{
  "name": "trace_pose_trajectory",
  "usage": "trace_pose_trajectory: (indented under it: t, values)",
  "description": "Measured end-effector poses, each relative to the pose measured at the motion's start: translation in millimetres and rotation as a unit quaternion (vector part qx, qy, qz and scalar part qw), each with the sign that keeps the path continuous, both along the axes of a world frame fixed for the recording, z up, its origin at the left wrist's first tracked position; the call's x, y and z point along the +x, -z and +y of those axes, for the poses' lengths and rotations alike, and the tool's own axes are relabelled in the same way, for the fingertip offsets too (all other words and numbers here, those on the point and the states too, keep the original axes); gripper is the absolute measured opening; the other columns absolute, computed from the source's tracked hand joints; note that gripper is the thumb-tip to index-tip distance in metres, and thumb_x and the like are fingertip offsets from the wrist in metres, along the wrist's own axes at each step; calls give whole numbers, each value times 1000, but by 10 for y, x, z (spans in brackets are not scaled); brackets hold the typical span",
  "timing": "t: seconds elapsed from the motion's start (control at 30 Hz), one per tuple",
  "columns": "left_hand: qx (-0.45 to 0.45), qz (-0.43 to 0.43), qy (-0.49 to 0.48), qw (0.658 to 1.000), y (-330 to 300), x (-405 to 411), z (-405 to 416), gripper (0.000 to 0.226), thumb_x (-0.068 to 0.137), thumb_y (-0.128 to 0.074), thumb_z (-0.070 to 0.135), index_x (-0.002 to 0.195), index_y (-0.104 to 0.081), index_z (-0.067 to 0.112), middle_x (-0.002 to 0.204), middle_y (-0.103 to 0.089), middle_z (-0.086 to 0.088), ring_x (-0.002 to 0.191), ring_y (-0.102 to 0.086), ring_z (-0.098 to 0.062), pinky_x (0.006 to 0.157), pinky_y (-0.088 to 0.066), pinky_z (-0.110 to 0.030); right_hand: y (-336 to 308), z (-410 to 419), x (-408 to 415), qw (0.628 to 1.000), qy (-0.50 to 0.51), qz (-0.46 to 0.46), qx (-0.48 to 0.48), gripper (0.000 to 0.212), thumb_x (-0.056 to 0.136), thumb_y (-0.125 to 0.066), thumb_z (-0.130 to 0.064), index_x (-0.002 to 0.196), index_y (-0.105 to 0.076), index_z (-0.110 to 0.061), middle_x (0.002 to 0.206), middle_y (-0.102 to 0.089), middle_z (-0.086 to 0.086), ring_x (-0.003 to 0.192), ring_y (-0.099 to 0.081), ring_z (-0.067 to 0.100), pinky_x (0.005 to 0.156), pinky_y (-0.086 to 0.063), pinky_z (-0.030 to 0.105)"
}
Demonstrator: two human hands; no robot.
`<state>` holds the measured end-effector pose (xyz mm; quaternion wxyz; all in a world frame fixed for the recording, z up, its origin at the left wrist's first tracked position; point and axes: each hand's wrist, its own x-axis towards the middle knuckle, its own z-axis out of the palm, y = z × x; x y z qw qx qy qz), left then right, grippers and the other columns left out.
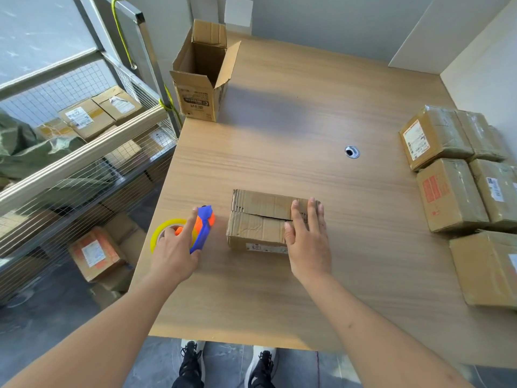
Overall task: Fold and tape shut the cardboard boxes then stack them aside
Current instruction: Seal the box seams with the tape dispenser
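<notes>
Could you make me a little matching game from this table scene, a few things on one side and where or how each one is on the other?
Things:
1. tape dispenser
2. small box
3. tall box
4. taped boxes

States:
A. stands open at the table's far left corner
B. grouped along the table's right edge
C. flaps folded down, under the right hand
D. held in the left hand

Pairs: 1-D, 2-C, 3-A, 4-B

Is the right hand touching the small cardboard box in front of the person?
Touching. The head view shows the right hand lying flat on the small cardboard box, its straight fingers pressing down the folded top flaps.
</notes>
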<state>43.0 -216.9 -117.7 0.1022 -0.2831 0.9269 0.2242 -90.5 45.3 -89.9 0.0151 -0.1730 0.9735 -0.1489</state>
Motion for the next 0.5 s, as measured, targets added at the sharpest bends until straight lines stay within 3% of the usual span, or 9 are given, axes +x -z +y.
trace_pose_trajectory:
  t: [0.1, 0.2, 0.33, 0.5]
  values:
    - [72, 85, -66, 992, -173, 62, -14, 115, 87, -75, 27, 157, 13, 54, 105, -51, -10, 96, -54, -31, 78, -46, -39, -40, -23, 35, 1000, -5, -19, -1, 60, 107, -20, -47, 160, -33, -23, 171, -13, 12, 159, -4, 30, 126, -22, 45]
    - [100, 156, -62, 981, -467, 87, -31, 118, 86, -77, 24, 156, 12, 56, 120, -51, -9, 99, -56, -28, 85, -49, -43, -93, -89, 129, 998, -29, -55, 3, 58, 106, -26, -47, 162, -28, -29, 172, -6, 6, 159, 2, 25, 124, -29, 45]
    - [107, 207, 58, 971, -979, -22, -42, 110, 86, -76, 21, 158, 0, 56, 113, -46, 0, 90, -53, -21, 81, -51, -42, -133, -228, 329, 995, -46, -83, -21, 54, 108, -37, -46, 160, -31, -31, 172, -5, 3, 159, 0, 24, 117, -39, 44]
    - [51, 150, 266, 951, -1355, -192, -6, 101, 85, -70, 21, 157, -10, 57, 117, -40, 4, 92, -47, -22, 84, -52, -42, -285, -163, 333, 987, -84, -134, -13, 54, 110, -34, -40, 162, -20, -36, 172, 9, -5, 158, 11, 13, 112, -41, 34]
